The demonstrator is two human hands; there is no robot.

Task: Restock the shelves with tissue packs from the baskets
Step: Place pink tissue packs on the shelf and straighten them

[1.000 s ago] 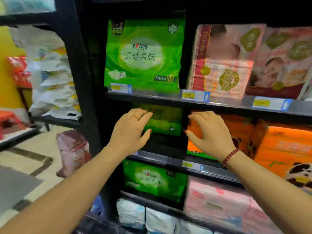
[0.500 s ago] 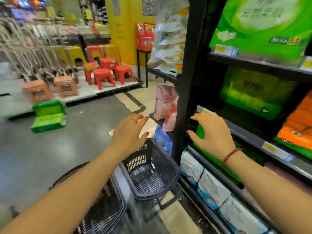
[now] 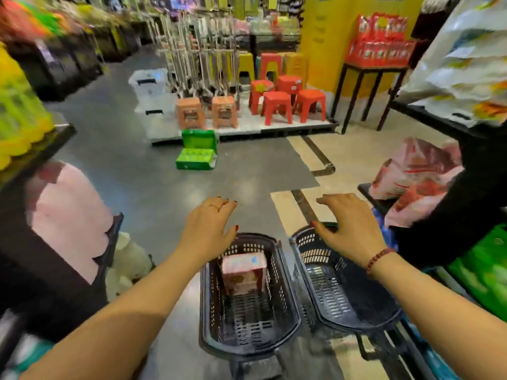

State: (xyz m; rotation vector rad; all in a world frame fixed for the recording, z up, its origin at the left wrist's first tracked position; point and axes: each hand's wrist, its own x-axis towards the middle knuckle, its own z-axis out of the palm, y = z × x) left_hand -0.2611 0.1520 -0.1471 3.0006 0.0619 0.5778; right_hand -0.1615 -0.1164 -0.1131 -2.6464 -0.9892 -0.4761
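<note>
Two black plastic baskets stand side by side on the floor below me. The left basket [image 3: 285,325] holds one pink tissue pack [image 3: 243,272], standing near its far end. Nothing shows inside the right basket [image 3: 343,294]. My left hand [image 3: 207,229] hovers over the left basket's far rim, fingers relaxed, holding nothing. My right hand [image 3: 347,223] hovers over the right basket's far rim, also holding nothing. A black shelf unit [image 3: 472,204] with green packs [image 3: 482,272] is at the right edge.
Two green tissue packs [image 3: 197,149] lie on the grey floor ahead. Red and orange stools [image 3: 277,105] stand on a low platform behind them. A pink pack [image 3: 411,176] sits on a low shelf at right. Another shelf with pink packs [image 3: 68,215] is at left.
My view has swung from the shelf to the aisle floor and the baskets. Both hands have left the shelf and come down over the two baskets, holding nothing.
</note>
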